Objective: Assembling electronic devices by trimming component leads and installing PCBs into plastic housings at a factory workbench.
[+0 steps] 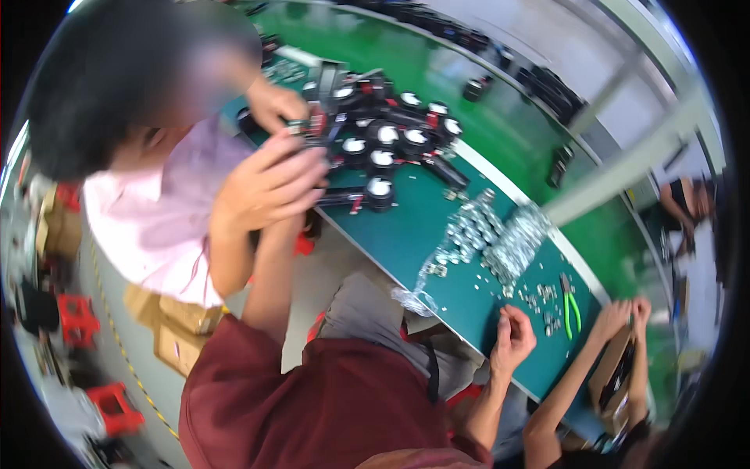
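My left forearm [275, 262] reaches up from a maroon sleeve toward the black parts on the green table [375, 242]. Its hand is mostly hidden behind the hand [266, 184] of a co-worker in a pink shirt, so its fingers cannot be made out. The co-worker's other hand [273, 102] is at a small part with green and red on it. My right hand [513, 340] is over the table's near edge, fingers curled and tips together; anything between them is too small to name. Near it lie small metal pieces [547, 295] and green-handled pliers [572, 305].
Black devices with round white faces [383, 134] crowd the table's far left. Clear plastic bags [519, 238] and a heap of small parts [469, 230] lie mid-table. Another person's hands [625, 313] are close on the right, by an open cardboard box [609, 367]. Red stools [78, 319] stand behind left.
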{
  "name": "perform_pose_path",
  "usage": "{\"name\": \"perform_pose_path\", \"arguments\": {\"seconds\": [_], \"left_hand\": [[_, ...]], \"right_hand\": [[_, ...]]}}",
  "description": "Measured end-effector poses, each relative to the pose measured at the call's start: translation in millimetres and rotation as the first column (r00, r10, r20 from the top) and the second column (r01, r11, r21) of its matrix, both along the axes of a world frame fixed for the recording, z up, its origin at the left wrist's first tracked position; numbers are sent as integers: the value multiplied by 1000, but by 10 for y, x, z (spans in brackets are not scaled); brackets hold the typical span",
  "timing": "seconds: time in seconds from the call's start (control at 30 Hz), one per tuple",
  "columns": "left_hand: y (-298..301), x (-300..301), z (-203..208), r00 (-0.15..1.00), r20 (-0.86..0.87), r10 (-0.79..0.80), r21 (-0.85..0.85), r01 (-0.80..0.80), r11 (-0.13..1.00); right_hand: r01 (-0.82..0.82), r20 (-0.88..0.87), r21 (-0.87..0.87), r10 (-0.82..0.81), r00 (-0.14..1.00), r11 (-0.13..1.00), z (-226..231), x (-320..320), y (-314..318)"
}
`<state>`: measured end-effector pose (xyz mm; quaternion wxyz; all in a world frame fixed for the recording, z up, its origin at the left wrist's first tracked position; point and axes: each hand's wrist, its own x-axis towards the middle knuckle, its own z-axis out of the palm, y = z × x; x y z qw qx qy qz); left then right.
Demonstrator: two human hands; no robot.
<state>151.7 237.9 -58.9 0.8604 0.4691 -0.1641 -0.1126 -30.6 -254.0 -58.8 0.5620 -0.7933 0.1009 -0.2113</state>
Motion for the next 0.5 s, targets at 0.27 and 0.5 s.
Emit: {"name": "perform_pose_path", "arguments": {"seconds": [0.27,0.5], "left_hand": [[143,-24,158,959,129,252,-193,-225,955],[148,480,348,845,154,512,-191,-483,855]], "right_hand": [[-70,69,-268,92,993,961,242,212,89],[-68,48,-346,90,995,936,249,147,28]]}}
